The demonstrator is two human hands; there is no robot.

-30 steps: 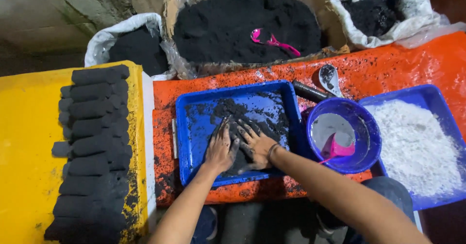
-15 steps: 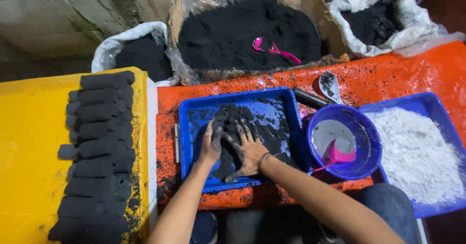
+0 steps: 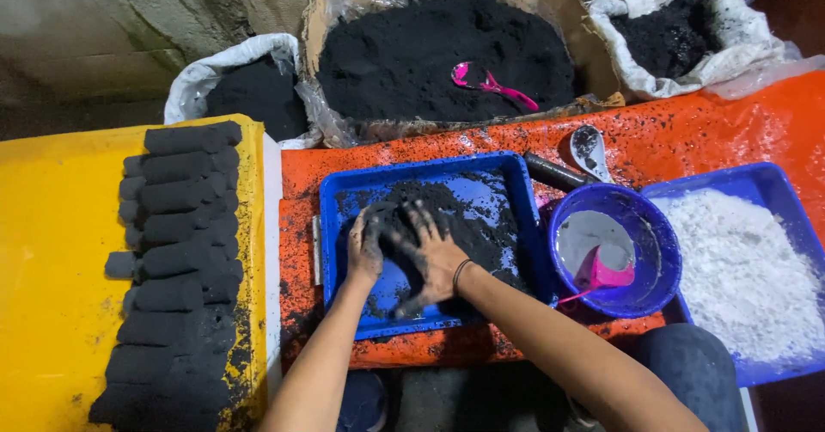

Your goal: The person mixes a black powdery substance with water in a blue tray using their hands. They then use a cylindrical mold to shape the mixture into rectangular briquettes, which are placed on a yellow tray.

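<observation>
Step in hand, by appearance, is kneading: left hand (image 3: 364,251) and right hand (image 3: 436,258), fingers spread flat, neither gripping, press the black powder mix (image 3: 468,221) inside the blue tray (image 3: 339,193), so gathering it together probably comes next.

1. We're looking at a yellow surface (image 3: 51,269) on the left, with rows of black pressed logs (image 3: 176,260) lying on it.
2. Three sacks of black powder are sitting along the back; the big middle sack (image 3: 438,54) is holding a pink scoop (image 3: 490,81).
3. A round blue bowl (image 3: 657,264) with grey liquid is sitting just beside a blue tray of white powder (image 3: 748,269).
4. A dirty spoon (image 3: 591,150) is lying on the orange table (image 3: 687,135).
</observation>
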